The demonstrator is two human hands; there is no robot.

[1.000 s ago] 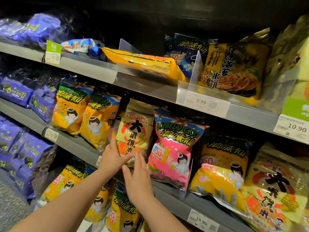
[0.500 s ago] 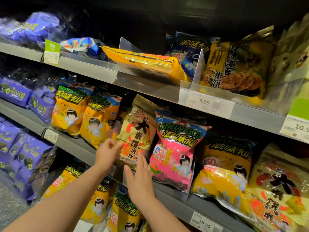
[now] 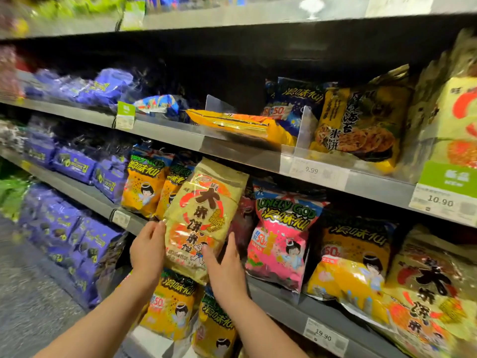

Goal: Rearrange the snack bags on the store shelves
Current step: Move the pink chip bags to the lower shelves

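Low in the centre of the frame, the left hand [image 3: 147, 250] lies flat against the left edge of a pale yellow crinkly plastic bag of rice crackers with a red ring and black characters [image 3: 204, 220], and the right hand [image 3: 224, 264] cups its lower right corner, fingers spread, so the bag is clamped between the two palms. A second ago the same bag sat lower and deeper in the middle shelf [image 3: 277, 293]; it has since come up and forward, and its top now reaches the grey rail above. That suggests it is being pulled out for moving elsewhere. Just right of it stands a pink glossy snack bag [image 3: 280, 241], and to its left two orange snack bags [image 3: 144, 187]. At the far lower right lie matching pale yellow cracker bags [image 3: 426, 288], a likely destination.
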